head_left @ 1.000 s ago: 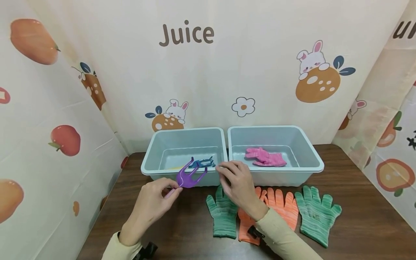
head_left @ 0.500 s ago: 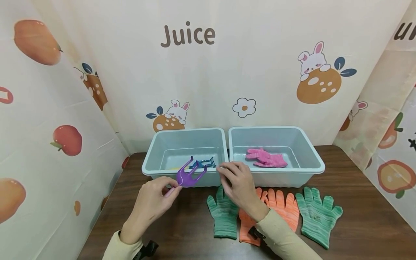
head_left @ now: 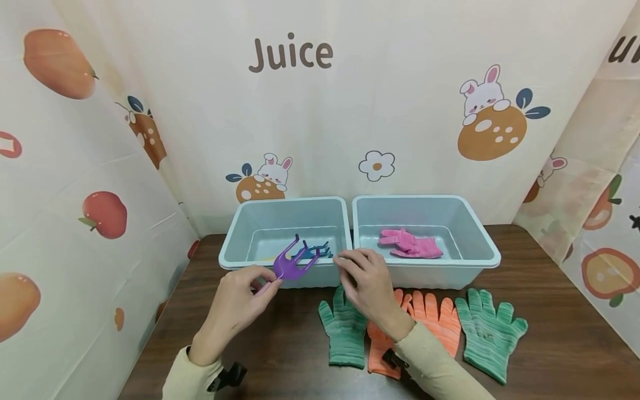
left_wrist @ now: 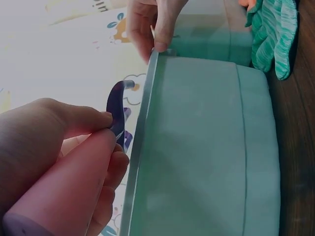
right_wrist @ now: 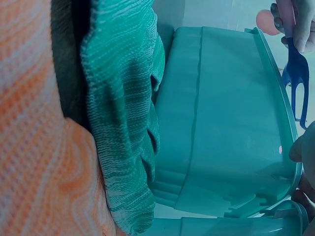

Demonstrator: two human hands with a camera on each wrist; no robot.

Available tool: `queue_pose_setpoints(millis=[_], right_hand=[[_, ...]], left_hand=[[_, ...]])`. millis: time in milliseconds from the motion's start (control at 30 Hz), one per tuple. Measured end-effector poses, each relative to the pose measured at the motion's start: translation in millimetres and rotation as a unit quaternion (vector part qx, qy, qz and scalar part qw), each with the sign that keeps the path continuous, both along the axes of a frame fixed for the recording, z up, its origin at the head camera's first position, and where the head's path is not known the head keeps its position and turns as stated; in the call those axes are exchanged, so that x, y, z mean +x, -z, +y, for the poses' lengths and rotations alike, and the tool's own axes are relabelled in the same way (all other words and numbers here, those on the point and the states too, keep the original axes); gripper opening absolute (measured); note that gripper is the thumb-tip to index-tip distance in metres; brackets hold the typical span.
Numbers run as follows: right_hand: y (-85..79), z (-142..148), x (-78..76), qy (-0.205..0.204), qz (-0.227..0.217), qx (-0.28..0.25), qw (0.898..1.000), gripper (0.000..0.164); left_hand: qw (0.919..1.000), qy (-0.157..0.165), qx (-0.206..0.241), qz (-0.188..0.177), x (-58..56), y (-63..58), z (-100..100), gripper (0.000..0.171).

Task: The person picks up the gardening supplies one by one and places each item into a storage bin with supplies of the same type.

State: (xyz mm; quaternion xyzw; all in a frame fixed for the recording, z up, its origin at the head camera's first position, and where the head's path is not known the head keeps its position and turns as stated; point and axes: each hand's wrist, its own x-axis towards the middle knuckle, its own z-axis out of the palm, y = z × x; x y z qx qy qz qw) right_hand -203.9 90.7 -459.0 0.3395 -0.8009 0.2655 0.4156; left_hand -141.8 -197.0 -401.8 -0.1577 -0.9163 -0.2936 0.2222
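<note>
My left hand (head_left: 243, 303) grips the handle of a small purple hand rake (head_left: 289, 266) with three bent-tipped tines. The rake points away over the front rim of the left pale blue bin (head_left: 267, 264). In the left wrist view its handle (left_wrist: 74, 182) looks pink and lies across the palm. My right hand (head_left: 363, 283) holds the left bin's rim at its front right corner, thumb (left_wrist: 162, 37) outside and fingers over the inside. Inside this bin lies a blue pronged tool (head_left: 315, 251), with a bit of something yellow mostly hidden by the front wall.
A second pale blue bin (head_left: 435, 261) stands close on the right with pink gloves (head_left: 410, 244) in it. On the brown table before the bins lie a green glove (head_left: 345, 336), orange gloves (head_left: 440, 325) and another green glove (head_left: 490, 333). Printed curtains (head_left: 310, 122) close off the back and sides.
My left hand has lifted the rake slightly and moved it a little forward, its tines now higher over the bin. My right hand keeps its place at the rim.
</note>
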Motion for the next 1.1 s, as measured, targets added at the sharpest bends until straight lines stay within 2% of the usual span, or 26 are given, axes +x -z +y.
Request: queue_pose_setpoints(millis=[233, 467, 633, 867, 1100], right_hand=[[0.0, 0.2, 0.1, 0.002, -0.002, 0.002, 1.0, 0.018], [-0.3, 0.6, -0.1, 0.003, -0.006, 0.004, 1.0, 0.019], [-0.1, 0.1, -0.2, 0.004, 0.0, 0.005, 1.0, 0.018], [-1.0, -0.5, 0.2, 0.006, -0.006, 0.006, 1.0, 0.021], [-0.9, 0.1, 1.1, 0.008, -0.014, 0.007, 1.0, 0.022]], left_hand=[[0.9999, -0.002, 0.001, -0.011, -6.3, -1.6, -0.1, 0.01], [1.0, 0.004, -0.004, 0.002, -14.0, -6.1, -2.0, 0.008], [0.9999, -0.001, -0.015, 0.002, -17.8, -9.0, -2.6, 0.008], [0.9987, -0.001, -0.052, 0.005, -24.4, -11.9, -2.0, 0.009], [0.9985, 0.001, -0.055, -0.003, -29.3, -13.5, -3.5, 0.01]])
